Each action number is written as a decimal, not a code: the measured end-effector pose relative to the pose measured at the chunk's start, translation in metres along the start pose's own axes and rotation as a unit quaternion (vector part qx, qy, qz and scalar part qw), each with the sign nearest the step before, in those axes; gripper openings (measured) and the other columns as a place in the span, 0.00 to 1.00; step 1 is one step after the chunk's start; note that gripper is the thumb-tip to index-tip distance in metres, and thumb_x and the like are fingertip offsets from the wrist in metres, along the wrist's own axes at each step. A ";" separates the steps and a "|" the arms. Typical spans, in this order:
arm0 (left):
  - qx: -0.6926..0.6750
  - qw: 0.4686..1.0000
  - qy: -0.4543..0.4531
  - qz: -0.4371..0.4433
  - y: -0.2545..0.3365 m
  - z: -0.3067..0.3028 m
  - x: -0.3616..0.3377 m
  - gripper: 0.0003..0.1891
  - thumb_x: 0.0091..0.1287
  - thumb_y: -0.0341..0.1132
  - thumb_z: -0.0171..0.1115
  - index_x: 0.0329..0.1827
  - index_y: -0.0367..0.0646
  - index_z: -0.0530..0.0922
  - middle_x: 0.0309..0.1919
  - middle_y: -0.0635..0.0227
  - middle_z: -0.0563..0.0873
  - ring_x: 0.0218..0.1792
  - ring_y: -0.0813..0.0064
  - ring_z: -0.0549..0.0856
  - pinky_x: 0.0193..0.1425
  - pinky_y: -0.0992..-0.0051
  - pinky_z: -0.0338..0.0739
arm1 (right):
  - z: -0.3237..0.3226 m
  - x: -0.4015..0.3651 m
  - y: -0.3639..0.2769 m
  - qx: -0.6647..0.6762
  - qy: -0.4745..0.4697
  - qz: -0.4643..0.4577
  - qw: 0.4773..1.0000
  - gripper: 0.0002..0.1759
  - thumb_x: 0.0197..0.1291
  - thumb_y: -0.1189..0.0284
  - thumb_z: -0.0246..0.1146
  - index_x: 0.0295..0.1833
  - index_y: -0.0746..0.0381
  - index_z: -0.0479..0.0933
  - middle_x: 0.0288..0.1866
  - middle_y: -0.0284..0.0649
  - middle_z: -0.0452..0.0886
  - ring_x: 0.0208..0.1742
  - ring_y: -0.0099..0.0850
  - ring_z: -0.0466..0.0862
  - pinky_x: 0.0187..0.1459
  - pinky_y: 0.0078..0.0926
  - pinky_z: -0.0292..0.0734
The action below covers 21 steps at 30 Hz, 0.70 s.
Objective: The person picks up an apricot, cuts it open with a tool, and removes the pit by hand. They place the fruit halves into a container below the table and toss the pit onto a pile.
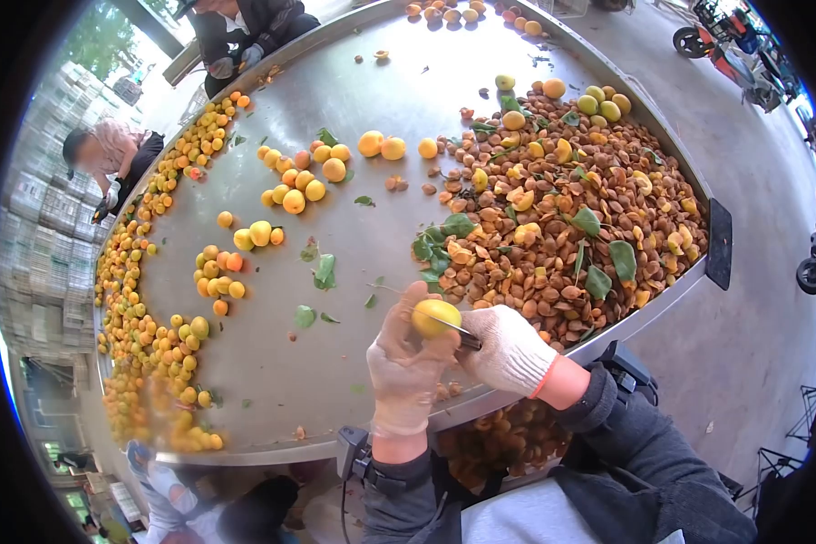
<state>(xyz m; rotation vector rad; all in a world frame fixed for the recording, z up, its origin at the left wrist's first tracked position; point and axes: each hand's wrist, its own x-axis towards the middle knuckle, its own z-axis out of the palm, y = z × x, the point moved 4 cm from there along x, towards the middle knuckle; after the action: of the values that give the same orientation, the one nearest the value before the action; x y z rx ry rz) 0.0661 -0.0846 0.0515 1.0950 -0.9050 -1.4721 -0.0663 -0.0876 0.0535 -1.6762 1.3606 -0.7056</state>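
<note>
My left hand (403,363), in a thin pale glove, grips a yellow apricot (436,318) between thumb and fingers above the near edge of the metal table. My right hand (508,349) wears a white knitted glove with an orange cuff and is closed around a small knife (467,339). The blade lies against the apricot's right side; the knife's handle is mostly hidden in the glove. Just beyond my hands spreads a big heap of brown apricot pits (553,236), mixed with fruit pieces and green leaves.
Whole apricots line the table's left side (145,344), with loose clusters (299,177) mid-table. A raised metal rim (671,281) bounds the table. A container of apricot halves (508,440) sits below the near edge. Other people (118,159) stand around the table; scooters (734,54) are parked at right.
</note>
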 end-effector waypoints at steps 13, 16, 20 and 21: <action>0.340 0.924 -0.006 0.174 0.012 0.008 -0.009 0.31 0.55 0.28 0.75 0.62 0.34 0.74 0.47 0.66 0.84 0.50 0.76 0.82 0.53 0.77 0.78 | -0.006 -0.005 -0.006 -0.033 0.041 -0.008 0.999 0.13 0.50 0.74 0.64 0.44 0.56 0.82 0.30 0.48 0.83 0.33 0.49 0.83 0.35 0.39 0.78; 0.442 0.865 -0.012 0.237 0.016 0.010 -0.010 0.30 0.55 0.33 0.77 0.60 0.34 0.76 0.47 0.67 0.84 0.49 0.76 0.81 0.53 0.74 0.77 | -0.002 -0.003 0.002 -0.057 -0.027 0.017 0.998 0.12 0.49 0.74 0.64 0.43 0.57 0.82 0.30 0.48 0.83 0.33 0.49 0.83 0.34 0.39 0.78; 0.071 0.993 0.003 0.093 0.002 0.005 -0.008 0.30 0.56 0.40 0.76 0.58 0.33 0.76 0.48 0.67 0.84 0.50 0.75 0.81 0.53 0.72 0.76 | 0.001 -0.002 0.003 -0.011 0.007 -0.035 0.999 0.16 0.47 0.74 0.66 0.45 0.57 0.82 0.33 0.46 0.84 0.36 0.47 0.84 0.37 0.37 0.79; 0.031 0.997 -0.044 0.058 -0.003 0.002 -0.004 0.28 0.58 0.40 0.75 0.58 0.33 0.77 0.50 0.64 0.83 0.52 0.72 0.80 0.54 0.72 0.77 | 0.000 -0.002 0.001 -0.038 0.012 -0.028 0.999 0.19 0.46 0.74 0.68 0.48 0.58 0.81 0.36 0.45 0.84 0.40 0.45 0.85 0.40 0.34 0.80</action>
<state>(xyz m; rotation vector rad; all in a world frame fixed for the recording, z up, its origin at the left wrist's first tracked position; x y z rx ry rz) 0.0639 -0.0804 0.0501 1.0127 -1.0649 -1.4129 -0.0673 -0.0854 0.0526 -1.7777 1.3771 -0.7160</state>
